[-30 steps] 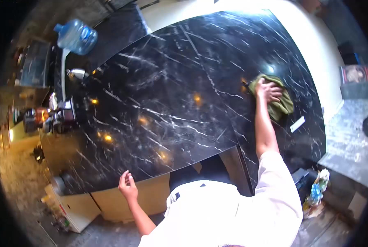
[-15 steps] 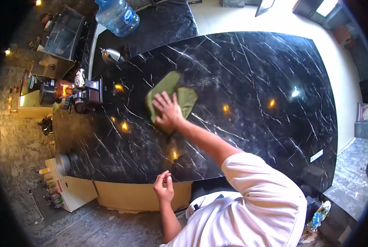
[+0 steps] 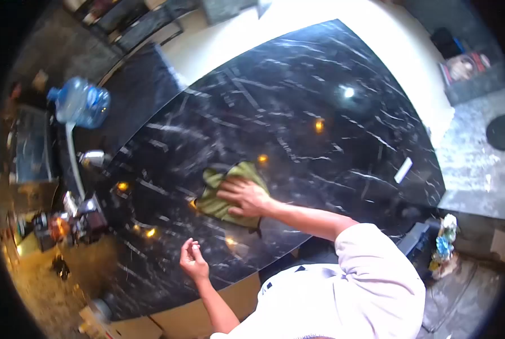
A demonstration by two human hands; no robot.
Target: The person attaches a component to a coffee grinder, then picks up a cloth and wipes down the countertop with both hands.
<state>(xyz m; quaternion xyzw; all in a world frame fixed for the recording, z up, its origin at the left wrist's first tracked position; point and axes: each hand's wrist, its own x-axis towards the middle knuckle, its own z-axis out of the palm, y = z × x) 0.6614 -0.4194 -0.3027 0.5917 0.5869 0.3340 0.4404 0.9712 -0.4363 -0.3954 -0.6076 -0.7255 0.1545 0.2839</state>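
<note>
A green cloth (image 3: 212, 179) lies bunched on a black, white-veined marble-look countertop (image 3: 298, 186). My right hand (image 3: 245, 198) rests flat on the cloth, fingers stretched out and slightly smeared by motion. Folds rise around the fingertips, and a corner sticks out toward the counter's near edge. Over that near edge, left of the cloth, my left hand (image 3: 194, 261) is raised with its fingers loosely curled together. Nothing shows in it, and it is apart from the cloth.
A large blue water bottle (image 3: 83, 103) and a metal pitcher (image 3: 94, 157) stand at the upper left. Dark coffee equipment (image 3: 88, 220) sits by the left end. A white strip (image 3: 403, 170) lies on the counter's right part; a decorative figure (image 3: 445, 240) is beyond my shoulder.
The view has turned, so the counter appears rotated. My right hand has slid the cloth closer to the near edge, and the cloth is more bunched. My left hand stays curled.
</note>
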